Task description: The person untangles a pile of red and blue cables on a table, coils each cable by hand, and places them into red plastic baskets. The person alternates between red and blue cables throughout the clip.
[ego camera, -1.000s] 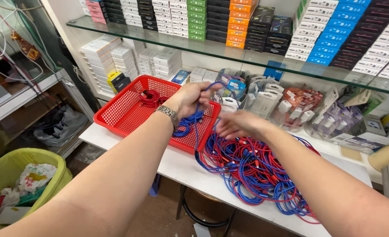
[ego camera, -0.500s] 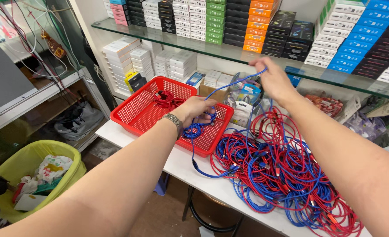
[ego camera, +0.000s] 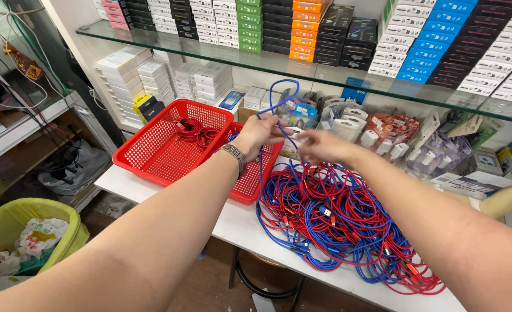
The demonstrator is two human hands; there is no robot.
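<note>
White table [ego camera: 238, 225] holds a red basket [ego camera: 152, 153] and tangled cables [ego camera: 337, 225]. Left hand [ego camera: 259, 133] and right hand [ego camera: 322, 147] both pinch a blue cable [ego camera: 279, 95].

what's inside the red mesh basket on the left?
The left red plastic mesh basket holds a few coiled red cables at its back right corner; the rest of its floor shows bare. The left hand and forearm cover part of the neighbouring basket, not this one.

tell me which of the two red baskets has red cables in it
The left red basket, farther from the cable pile; coiled red cables lie at its back.
</note>
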